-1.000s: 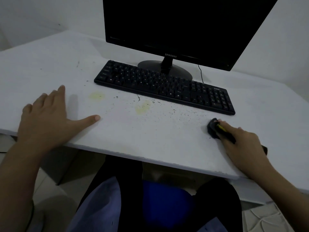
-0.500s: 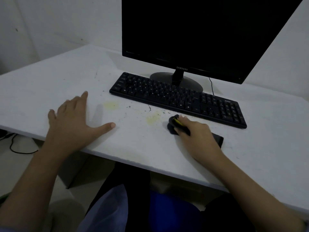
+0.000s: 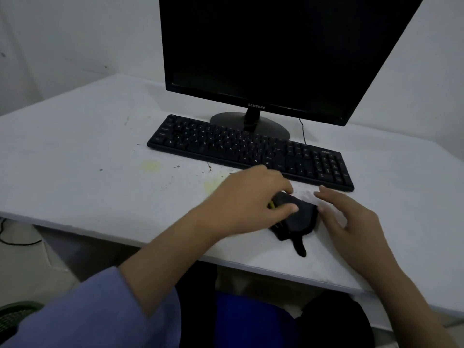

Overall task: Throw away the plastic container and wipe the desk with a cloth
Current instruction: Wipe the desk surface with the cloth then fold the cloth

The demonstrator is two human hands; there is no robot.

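Note:
A black cloth (image 3: 297, 218) with thin yellow stripes lies bunched on the white desk (image 3: 88, 172), near its front edge and in front of the keyboard. My left hand (image 3: 248, 199) reaches across and holds the cloth's left part, fingers curled over its far side and thumb on top. Just to the right, my right hand (image 3: 351, 219) has its fingers spread and holds nothing; its thumb is at the cloth's right edge. Two yellowish stains (image 3: 150, 165) and dark specks mark the desk to the left. No plastic container is in view.
A black keyboard (image 3: 251, 149) and a black monitor (image 3: 276, 54) stand behind the hands, against the wall. A green mesh basket (image 3: 13, 313) shows at the lower left, under the desk level. A cable (image 3: 15, 241) lies on the floor at left.
My right hand has let go of the cloth and moved to its right. My left hand left its flat rest on the desk and came across to take the cloth.

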